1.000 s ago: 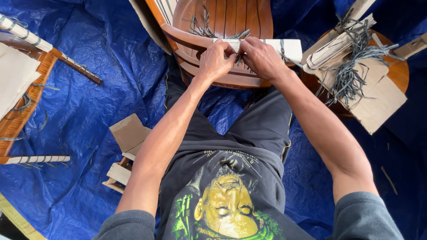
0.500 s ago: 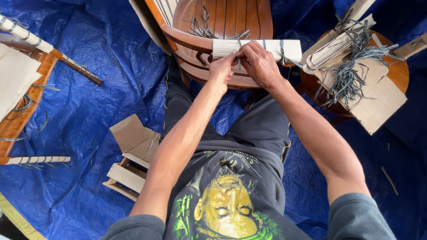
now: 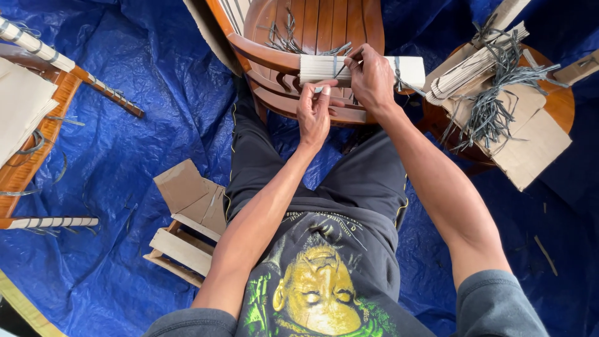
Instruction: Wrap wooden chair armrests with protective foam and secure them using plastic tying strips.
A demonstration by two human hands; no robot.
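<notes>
A pale corrugated cardboard wrap (image 3: 317, 67) covers a rail of the brown wooden chair (image 3: 312, 25) in front of me. A thin grey strap (image 3: 337, 68) crosses the wrap. My right hand (image 3: 372, 78) rests on the wrap and pinches this strap near its top edge. My left hand (image 3: 315, 111) sits just below the wrap, palm toward me, its thumb and fingers pinched on the strap's lower end. More loose grey straps (image 3: 287, 40) lie on the chair seat.
A round wooden stool (image 3: 555, 100) at right carries a rolled cardboard bundle (image 3: 468, 65), a tangle of grey straps (image 3: 493, 100) and flat cardboard (image 3: 536, 146). Blue tarp (image 3: 125, 156) covers the floor. Cardboard scraps on a small wooden frame (image 3: 184, 218) lie left of my legs. Another wrapped chair (image 3: 37, 50) stands far left.
My left hand has come off the wrap and dropped below it, turning palm up with the strap end. My right hand has shifted slightly up and right along the wrap.
</notes>
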